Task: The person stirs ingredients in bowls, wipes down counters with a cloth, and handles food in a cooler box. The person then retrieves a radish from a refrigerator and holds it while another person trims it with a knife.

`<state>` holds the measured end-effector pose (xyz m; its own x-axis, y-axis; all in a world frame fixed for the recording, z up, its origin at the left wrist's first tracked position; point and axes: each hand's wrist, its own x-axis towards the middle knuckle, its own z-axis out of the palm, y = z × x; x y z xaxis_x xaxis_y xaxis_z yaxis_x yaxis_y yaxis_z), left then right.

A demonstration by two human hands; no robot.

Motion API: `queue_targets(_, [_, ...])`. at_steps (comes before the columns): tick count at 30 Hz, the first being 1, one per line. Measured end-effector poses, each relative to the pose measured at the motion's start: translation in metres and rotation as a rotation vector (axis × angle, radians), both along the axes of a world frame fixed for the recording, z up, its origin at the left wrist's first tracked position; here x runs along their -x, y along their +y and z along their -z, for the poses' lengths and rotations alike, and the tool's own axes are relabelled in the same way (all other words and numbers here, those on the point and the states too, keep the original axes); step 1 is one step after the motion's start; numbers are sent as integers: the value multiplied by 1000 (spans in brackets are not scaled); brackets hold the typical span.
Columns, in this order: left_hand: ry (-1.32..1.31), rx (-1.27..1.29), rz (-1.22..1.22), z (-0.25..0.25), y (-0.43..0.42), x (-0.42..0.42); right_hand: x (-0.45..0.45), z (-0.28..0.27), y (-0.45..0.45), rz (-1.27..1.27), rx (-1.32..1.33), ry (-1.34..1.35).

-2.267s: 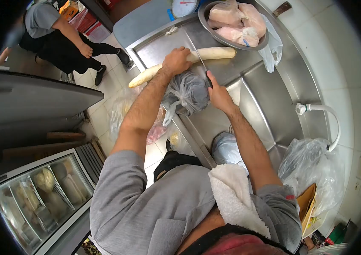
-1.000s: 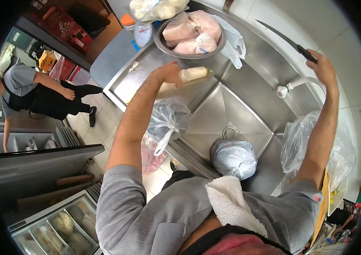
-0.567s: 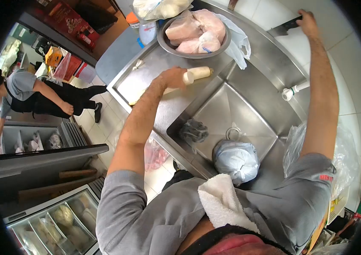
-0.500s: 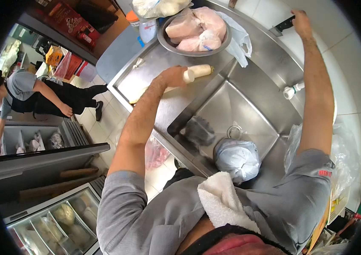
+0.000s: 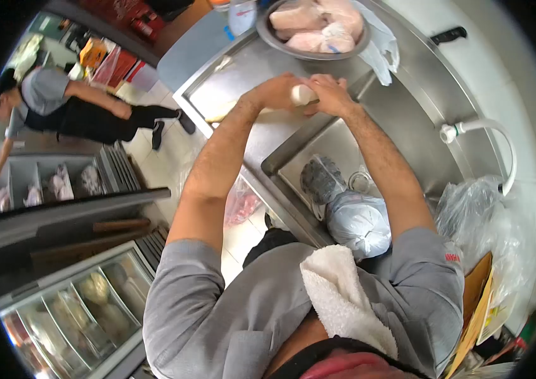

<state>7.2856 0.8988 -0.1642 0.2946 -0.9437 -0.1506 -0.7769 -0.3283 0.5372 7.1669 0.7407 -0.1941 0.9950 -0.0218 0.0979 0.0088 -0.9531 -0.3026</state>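
Note:
Both my hands meet over the steel drainboard at the sink's left side. My left hand (image 5: 277,92) is closed around a pale, whitish cylindrical piece (image 5: 303,95), whose round end faces me. My right hand (image 5: 331,95) bends its fingers over the same piece from the right. Its exact kind I cannot make out, and my fingers cover much of it. Just beyond my hands stands a metal bowl (image 5: 314,55) with large pieces of raw, pale pink meat (image 5: 296,20). A black-handled knife (image 5: 449,36) rests on the ledge behind the sink.
The sink basin (image 5: 400,117) holds a tied plastic bag (image 5: 359,221) and a dark bagged item (image 5: 322,180). A white faucet (image 5: 470,127) curves over its right side. Clear plastic bags (image 5: 479,208) lie at right. At left, a person (image 5: 59,104) reaches into an open freezer drawer (image 5: 47,183).
My right hand has let go of the knife on the back ledge and come down-left to the pale piece. My left hand stays on the piece. The camera view has shifted slightly.

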Motion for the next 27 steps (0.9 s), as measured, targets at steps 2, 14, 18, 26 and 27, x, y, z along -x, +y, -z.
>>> queue_targets(2, [-125, 231, -102, -25, 17, 5, -5, -10, 6, -52, 129, 239])
queue_targets(14, [-106, 752, -871, -157, 247, 174, 59, 1, 48, 25, -901, 6])
queue_targets(18, [-12, 497, -1207, -100, 320, 270, 72, -31, 87, -226, -1271, 60])
queue_targets(26, [268, 298, -1986, 38, 455, 468, 83, -70, 170, -490, -854, 116])
queue_targets(27, [267, 306, -2006, 50, 464, 482, 86, -71, 180, -500, -864, 169])
